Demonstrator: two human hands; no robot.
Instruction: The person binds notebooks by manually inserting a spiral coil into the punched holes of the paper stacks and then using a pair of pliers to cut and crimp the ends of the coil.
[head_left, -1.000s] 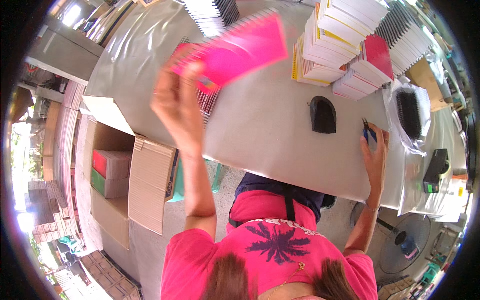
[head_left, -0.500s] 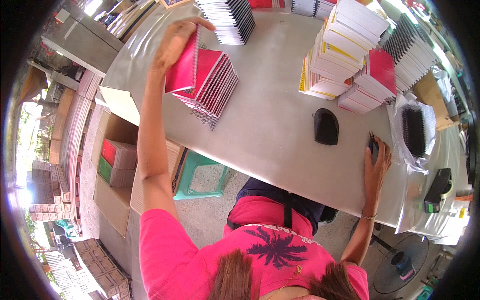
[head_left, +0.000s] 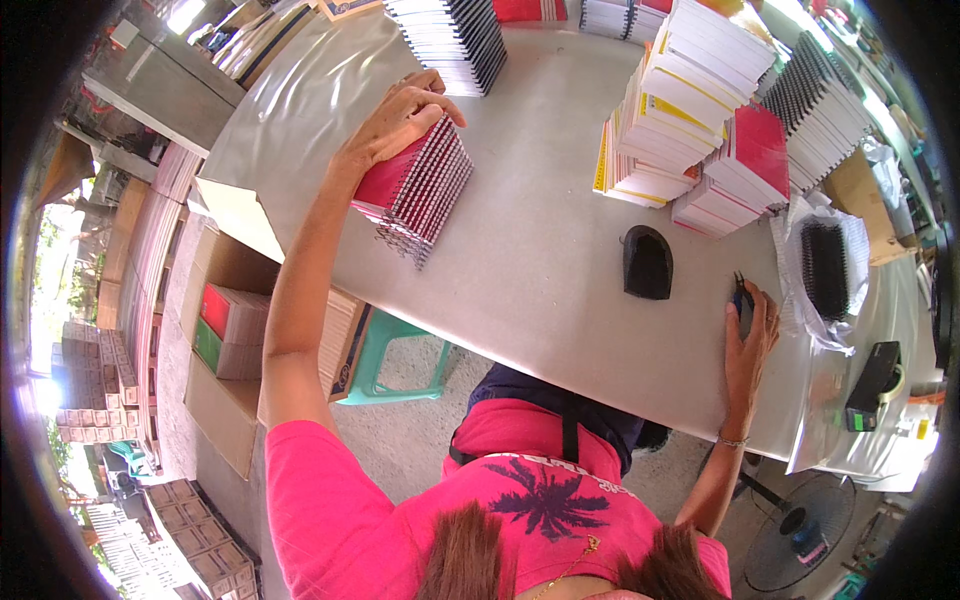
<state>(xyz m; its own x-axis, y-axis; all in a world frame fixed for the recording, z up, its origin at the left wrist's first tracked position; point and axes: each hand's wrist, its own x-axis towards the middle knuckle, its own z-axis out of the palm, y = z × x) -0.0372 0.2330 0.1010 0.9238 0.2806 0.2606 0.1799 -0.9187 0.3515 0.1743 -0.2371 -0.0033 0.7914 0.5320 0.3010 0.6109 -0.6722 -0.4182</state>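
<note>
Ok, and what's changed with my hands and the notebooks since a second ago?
Your left hand brought the raised pink notebook down onto the spiral-bound stack and now rests on top; whether it has let go is unclear. Your right hand still holds the pliers, and the black object nearby hasn't moved.

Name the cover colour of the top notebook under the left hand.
The top notebook under the left hand has a red cover, best seen in the head view.

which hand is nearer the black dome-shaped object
Right. The right hand, holding a dark pointed tool, is right of the black dome-shaped object; the left hand, on red spiral notebooks, is farther off to its left.
</note>
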